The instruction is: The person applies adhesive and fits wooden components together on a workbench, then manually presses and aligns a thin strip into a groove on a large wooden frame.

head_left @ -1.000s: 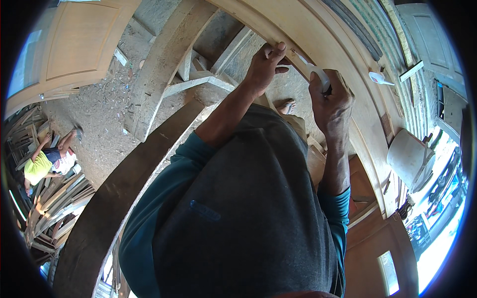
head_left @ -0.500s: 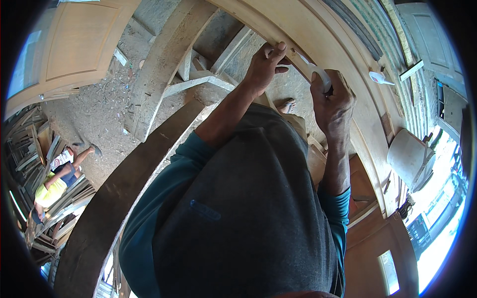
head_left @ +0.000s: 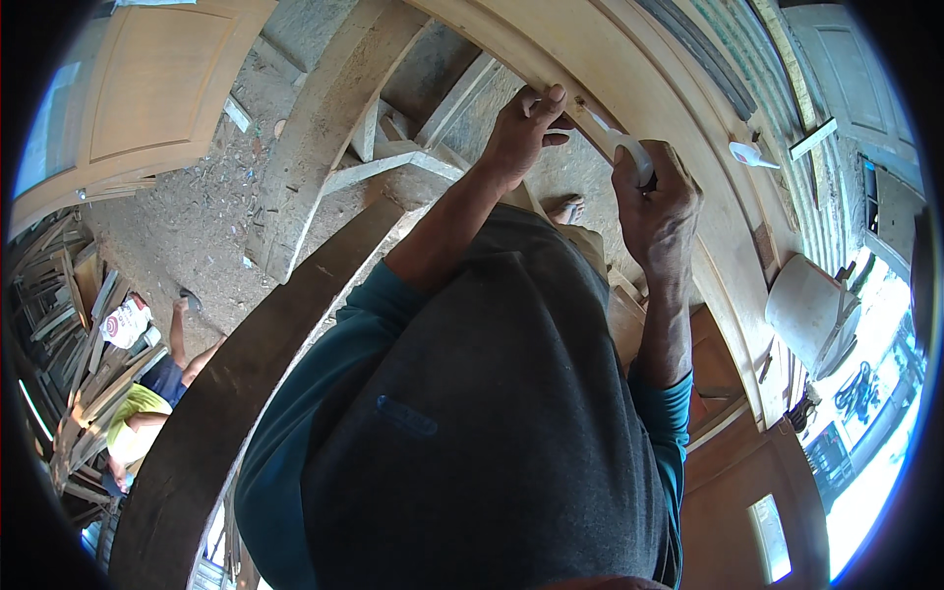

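Note:
My right hand (head_left: 657,192) is wrapped round a white squeeze bottle (head_left: 643,157). The bottle is tilted, its thin nozzle pointing at the near edge of a long, light-brown wooden door (head_left: 678,108). Close to the nozzle tip is a small dark spot (head_left: 580,101) on that edge. Left of the nozzle, my left hand (head_left: 526,128) is closed at the same edge, thumb up on the wood and other fingers curled below it. What lies under those fingers is partly hidden.
Another small white bottle (head_left: 749,154) lies on the door's right part. A rough timber beam (head_left: 334,128) and a dark plank (head_left: 265,344) stand to my left. A person in a yellow shirt (head_left: 138,418) is by the scrap wood pile. At right is a white bucket (head_left: 811,310).
The bottle in my right hand has shifted slightly left along the edge. My left hand stays put. The person at left has moved, leaving a white sack in fuller view.

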Tool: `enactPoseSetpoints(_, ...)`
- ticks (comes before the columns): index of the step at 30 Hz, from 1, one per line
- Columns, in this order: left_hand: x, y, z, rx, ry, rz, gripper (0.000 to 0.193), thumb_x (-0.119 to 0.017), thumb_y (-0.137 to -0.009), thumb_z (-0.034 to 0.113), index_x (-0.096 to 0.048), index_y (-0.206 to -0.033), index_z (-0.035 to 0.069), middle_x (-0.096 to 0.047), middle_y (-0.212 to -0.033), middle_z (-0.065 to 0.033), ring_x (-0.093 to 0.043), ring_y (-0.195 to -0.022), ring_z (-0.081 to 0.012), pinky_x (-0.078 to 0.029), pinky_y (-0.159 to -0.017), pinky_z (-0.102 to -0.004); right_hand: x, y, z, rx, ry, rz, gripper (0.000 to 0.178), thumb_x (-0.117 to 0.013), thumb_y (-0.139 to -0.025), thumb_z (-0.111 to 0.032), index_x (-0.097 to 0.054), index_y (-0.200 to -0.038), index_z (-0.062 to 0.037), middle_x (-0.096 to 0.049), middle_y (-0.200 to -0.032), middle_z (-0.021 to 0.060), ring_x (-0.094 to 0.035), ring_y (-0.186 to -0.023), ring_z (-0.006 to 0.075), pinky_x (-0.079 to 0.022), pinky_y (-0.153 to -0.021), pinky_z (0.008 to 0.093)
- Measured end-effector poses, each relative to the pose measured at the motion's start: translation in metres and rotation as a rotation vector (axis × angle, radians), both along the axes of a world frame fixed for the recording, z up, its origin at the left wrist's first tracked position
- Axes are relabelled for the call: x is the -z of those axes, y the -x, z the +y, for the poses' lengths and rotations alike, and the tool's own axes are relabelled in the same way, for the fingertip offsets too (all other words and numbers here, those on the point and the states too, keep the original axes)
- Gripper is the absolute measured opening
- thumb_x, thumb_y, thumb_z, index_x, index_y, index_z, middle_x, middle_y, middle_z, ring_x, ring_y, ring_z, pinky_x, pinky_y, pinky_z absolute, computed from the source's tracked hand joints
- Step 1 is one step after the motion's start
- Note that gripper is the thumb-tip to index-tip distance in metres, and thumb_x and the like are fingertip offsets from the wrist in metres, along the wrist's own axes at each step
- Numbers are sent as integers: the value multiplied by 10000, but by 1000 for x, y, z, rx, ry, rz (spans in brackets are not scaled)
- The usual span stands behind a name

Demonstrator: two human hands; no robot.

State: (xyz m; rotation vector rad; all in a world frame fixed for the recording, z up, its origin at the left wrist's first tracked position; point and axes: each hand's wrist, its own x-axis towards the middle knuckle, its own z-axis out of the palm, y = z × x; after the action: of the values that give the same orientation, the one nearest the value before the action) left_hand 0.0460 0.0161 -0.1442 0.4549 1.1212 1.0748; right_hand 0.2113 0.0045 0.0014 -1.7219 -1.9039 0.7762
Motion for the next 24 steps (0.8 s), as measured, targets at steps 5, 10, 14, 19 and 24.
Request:
enactPoseSetpoints(5,-4,0,0,0,-5,13,598,-614,-1016,526,-567,-1260,-17,-620,-1178,-101,-676,-1056,-205,-590,-896,-377,-2,-1,0,19,35,-3,169,-716,-901,-136,-685,-1008,-9,-668,-850,179,-677,-732,336,-529,-684,412)
enactPoseSetpoints(10,-7,1,-1,4,-2,15,586,-616,-1020,510,-566,-1277,-14,-620,-1183,-100,-672,-1066,-205,-590,-890,-376,1,1,1,3,4,9,165,-718,-900,-131,-686,-1003,-6,-662,-833,180,-671,-712,326,-525,-672,407)
enactPoseSetpoints(14,-7,3,-1,1,3,15,569,-611,-1027,496,-569,-1272,-16,-622,-1182,-93,-672,-1062,-206,-590,-893,-380,2,3,2,-7,-16,31,166,-718,-899,-131,-683,-998,-3,-664,-827,178,-669,-705,328,-525,-668,406)
enactPoseSetpoints(19,2,1,1,26,13,-14,533,-600,-1041,467,-565,-1302,4,-621,-1200,-89,-664,-1076,-209,-594,-888,-386,7,1,1,0,-31,42,165,-726,-909,-165,-683,-976,-20,-684,-823,168,-692,-702,304,-542,-656,413)
enactPoseSetpoints(24,8,0,3,-9,46,10,458,-538,-1072,358,-491,-1407,49,-587,-1257,-125,-657,-1032,-260,-575,-929,-445,17,-8,0,-6,-76,24,240,-724,-930,-229,-683,-1046,-22,-715,-822,176,-737,-718,290,-573,-651,422)
